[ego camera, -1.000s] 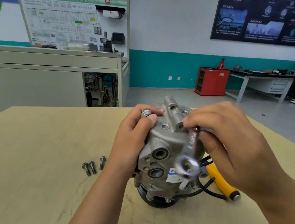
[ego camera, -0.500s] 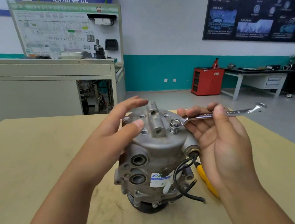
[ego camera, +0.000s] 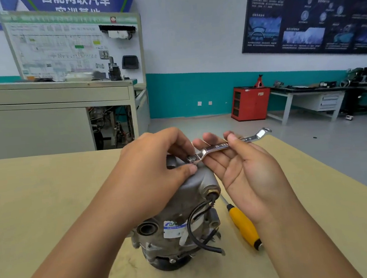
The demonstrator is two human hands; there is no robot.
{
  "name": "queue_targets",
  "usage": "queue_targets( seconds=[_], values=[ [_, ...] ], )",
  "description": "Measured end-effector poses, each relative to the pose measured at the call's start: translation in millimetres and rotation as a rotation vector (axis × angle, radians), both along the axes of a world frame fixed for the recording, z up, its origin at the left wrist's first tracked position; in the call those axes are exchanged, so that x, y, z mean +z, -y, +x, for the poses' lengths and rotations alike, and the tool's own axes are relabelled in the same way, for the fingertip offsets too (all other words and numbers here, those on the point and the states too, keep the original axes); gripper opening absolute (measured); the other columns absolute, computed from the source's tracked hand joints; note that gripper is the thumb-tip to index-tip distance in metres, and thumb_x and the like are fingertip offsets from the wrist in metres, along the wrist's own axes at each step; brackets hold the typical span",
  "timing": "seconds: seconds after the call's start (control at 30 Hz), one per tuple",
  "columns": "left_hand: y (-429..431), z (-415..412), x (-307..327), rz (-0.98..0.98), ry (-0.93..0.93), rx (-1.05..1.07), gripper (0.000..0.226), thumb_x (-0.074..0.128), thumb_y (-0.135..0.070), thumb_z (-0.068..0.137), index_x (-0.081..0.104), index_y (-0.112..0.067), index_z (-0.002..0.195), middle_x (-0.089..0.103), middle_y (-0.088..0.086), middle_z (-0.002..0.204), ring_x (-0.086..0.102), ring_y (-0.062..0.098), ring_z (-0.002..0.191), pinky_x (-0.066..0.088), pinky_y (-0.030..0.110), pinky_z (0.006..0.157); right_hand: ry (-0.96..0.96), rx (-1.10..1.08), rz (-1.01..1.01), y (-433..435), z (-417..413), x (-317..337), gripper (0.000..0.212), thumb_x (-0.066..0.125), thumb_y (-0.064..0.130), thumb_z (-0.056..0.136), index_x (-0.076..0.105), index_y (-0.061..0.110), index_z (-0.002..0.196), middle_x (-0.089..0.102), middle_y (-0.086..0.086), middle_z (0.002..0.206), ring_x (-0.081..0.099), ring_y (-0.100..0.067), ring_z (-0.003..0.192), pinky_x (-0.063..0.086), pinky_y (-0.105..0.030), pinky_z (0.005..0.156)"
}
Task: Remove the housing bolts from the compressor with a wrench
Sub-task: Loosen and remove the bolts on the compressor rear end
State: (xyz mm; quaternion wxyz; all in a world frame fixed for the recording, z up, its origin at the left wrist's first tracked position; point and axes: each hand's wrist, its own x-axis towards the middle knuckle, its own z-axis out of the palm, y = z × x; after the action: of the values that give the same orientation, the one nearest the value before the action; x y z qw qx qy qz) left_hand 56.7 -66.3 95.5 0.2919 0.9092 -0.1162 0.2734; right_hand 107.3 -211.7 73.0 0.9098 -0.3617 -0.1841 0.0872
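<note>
Compressor (ego camera: 180, 216): stands on end, approx. mid-worktop (ego camera: 50, 195), nearer the right edge. Black cable (ego camera: 195, 231) loops down its front.
Bolt (ego camera: 192, 158): on top of housing, head raised, in wrench end.
Wrench (ego camera: 227, 145): level, shaft running right from the bolt.
L hand (ego camera: 154, 170): over compressor top, thumb and forefinger pinched at bolt head.
R hand (ego camera: 245, 166): palm up, fingers nearly straight under wrench, thumb pressing shaft onto them.
Screwdriver (ego camera: 244, 226): yellow handle, flat on worktop just right of compressor.
</note>
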Motion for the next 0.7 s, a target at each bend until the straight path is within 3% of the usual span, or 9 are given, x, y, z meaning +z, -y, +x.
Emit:
queue_targets(
  seconds=[0.17,0.3,0.37,0.53,0.7],
  values=[
    [3.1,-2.5,-1.6,-0.051,0.035,0.004,0.024,0.075,-0.029,0.077,0.055,-0.041,0.079,0.066,-0.023,0.081,0.056,-0.004,0.092,0.041,0.022,0.082,-0.085,0.019,0.067,-1.9,-0.1,-0.1,0.02,0.032,0.01,0.102,0.047,0.011,0.088,0.072,-0.013,0.077,0.073,-0.027,0.077,0.059,-0.032,0.061],
    [5.9,-3.3,-1.6,-0.151,0.094,-0.033,0.025,0.074,-0.026,0.078,0.058,-0.042,0.088,0.065,-0.024,0.08,0.057,-0.01,0.088,0.037,0.001,0.074,-0.091,0.04,0.135,-1.8,-1.3,11.4,0.022,0.033,0.01,0.101,0.049,0.008,0.087,0.072,-0.012,0.075,0.073,-0.026,0.076,0.058,-0.03,0.057],
    [6.0,-3.3,1.2,-0.215,0.135,-0.048,0.023,0.073,-0.026,0.079,0.06,-0.042,0.088,0.065,-0.025,0.08,0.057,-0.012,0.087,0.037,-0.002,0.073,-0.052,0.045,0.142,-0.7,-1.4,20.9,0.021,0.032,0.011,0.101,0.048,0.007,0.088,0.072,-0.012,0.076,0.073,-0.026,0.077,0.058,-0.031,0.059],
    [0.9,-3.0,6.0,-0.311,0.161,-0.074,0.021,0.075,-0.025,0.078,0.065,-0.04,0.086,0.065,-0.029,0.087,0.061,-0.01,0.085,0.042,0.003,0.074,-0.007,0.029,0.156,-5.1,-7.4,30.2,0.017,0.033,0.011,0.101,0.046,0.007,0.09,0.072,-0.014,0.076,0.073,-0.027,0.079,0.06,-0.033,0.066],
    [-10.9,-6.5,6.0,-0.433,0.173,-0.113,0.021,0.076,-0.018,0.078,0.068,-0.034,0.088,0.071,-0.022,0.087,0.065,-0.006,0.081,0.049,0.009,0.076,0.029,0.019,0.152,-10.8,-15.4,31.1,0.011,0.044,0.011,0.091,0.053,0.006,0.087,0.073,-0.013,0.082,0.072,-0.025,0.084,0.059,-0.031,0.069]
  ],
)
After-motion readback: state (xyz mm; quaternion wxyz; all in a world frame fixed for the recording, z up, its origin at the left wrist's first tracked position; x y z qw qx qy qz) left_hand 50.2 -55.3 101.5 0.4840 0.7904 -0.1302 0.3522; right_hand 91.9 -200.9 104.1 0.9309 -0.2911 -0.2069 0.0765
